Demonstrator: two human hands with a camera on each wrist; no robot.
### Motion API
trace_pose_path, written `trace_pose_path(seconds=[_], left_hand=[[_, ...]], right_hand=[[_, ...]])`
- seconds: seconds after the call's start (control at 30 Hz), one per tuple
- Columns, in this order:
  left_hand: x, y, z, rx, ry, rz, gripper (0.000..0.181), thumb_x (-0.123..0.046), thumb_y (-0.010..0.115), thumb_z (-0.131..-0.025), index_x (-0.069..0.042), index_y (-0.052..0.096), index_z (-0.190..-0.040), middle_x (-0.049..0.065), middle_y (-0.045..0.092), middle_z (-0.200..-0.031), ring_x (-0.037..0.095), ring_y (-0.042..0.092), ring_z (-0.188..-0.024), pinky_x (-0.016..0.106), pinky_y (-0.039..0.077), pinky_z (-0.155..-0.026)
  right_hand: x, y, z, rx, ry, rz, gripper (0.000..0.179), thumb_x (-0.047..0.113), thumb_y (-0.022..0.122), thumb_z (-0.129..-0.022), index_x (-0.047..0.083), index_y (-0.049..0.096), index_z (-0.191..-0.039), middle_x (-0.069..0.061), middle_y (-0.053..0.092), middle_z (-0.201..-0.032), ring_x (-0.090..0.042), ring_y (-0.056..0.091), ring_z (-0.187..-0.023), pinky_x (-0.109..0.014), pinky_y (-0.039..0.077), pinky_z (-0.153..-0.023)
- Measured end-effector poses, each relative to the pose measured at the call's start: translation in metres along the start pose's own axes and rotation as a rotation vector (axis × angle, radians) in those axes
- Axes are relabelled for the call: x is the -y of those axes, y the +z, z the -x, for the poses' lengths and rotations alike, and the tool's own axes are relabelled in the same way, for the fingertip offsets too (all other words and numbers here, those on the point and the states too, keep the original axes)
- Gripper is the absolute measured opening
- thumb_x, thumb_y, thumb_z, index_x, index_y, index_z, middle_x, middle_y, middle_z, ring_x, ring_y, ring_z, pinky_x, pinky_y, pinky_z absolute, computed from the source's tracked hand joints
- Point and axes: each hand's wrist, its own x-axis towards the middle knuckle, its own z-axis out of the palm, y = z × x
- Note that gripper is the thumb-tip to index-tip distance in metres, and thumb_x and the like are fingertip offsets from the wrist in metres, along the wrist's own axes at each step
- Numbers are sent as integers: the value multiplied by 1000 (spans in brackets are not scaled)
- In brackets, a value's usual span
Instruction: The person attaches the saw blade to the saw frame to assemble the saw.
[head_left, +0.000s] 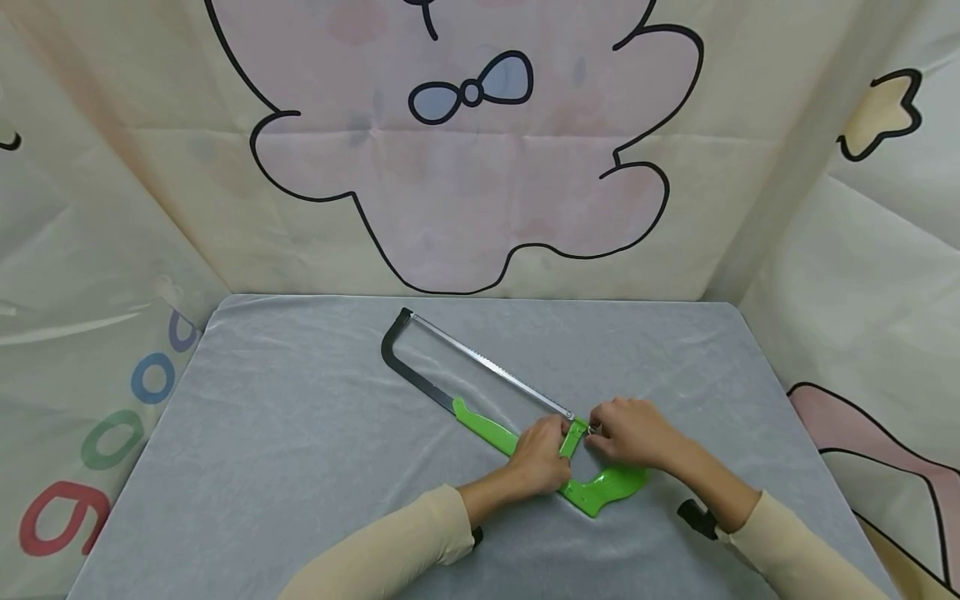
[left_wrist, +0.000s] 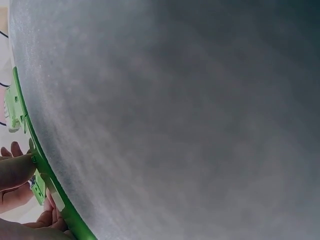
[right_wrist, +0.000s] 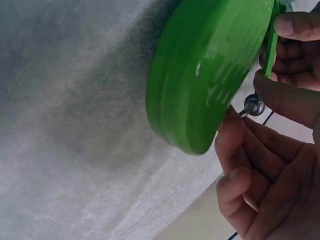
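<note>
A hacksaw (head_left: 483, 430) with a dark bowed frame end and green grip lies diagonally on the table, its silvery toothed blade (head_left: 495, 368) facing the far side. My left hand (head_left: 538, 458) grips the green frame just ahead of the handle (head_left: 600, 493), thumb and fingers on opposite sides. At the blade's near end, my right hand (head_left: 633, 429) pinches a small metal wing nut (right_wrist: 252, 105) between thumb and fingers. The right wrist view shows the rounded green handle close up beside that hand. Most of the left hand's grip is off the edge of the left wrist view.
Grey cloth covers the table (head_left: 300, 400). Pale printed curtains (head_left: 480, 208) stand behind it and on both sides. A black strap (head_left: 697, 518) sits at the right wrist.
</note>
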Motion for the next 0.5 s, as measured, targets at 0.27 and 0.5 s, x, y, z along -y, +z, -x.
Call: trace_pose_path(seconds=[0.27,0.5], left_hand=[[0,0,0,4,0,7,36,8,68,-65,-8,62,-97,-2,58,-85,12,53,-77,27,46,-71],[0,0,-1,16,-14,-3,33,7,68,-68,-8,61,-97,-3,55,-84,11,51,-77,26,44,-70]], right_hand=[[-4,-4,-1,66,-37,-77,19,18,71,-89,15,64,-73,12,47,-60,-3,38,-53,-25,34,-49],[-14,-5,-3,155,-92,-238,27,14,63,-96,17,57,-70,13,41,-59,-1,36,-52,-23,33,-51]])
